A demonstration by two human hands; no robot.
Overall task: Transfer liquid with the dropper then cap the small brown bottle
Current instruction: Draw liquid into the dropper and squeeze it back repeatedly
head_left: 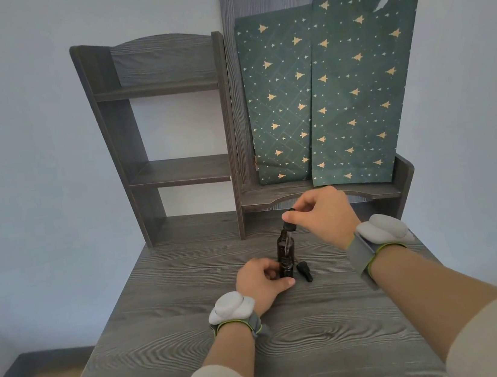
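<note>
Our left hand (261, 280) curls round the base of the brown bottle (285, 251), which stands upright on the table (197, 337) near its middle. Our right hand (323, 213) pinches the dropper (288, 219) by its black bulb above the bottle, the glass tip down inside the neck. A black cap (304, 271) lies on the table just right of the bottle. Behind stand a shelf (175, 172) and green paper bags (338, 91).
</note>
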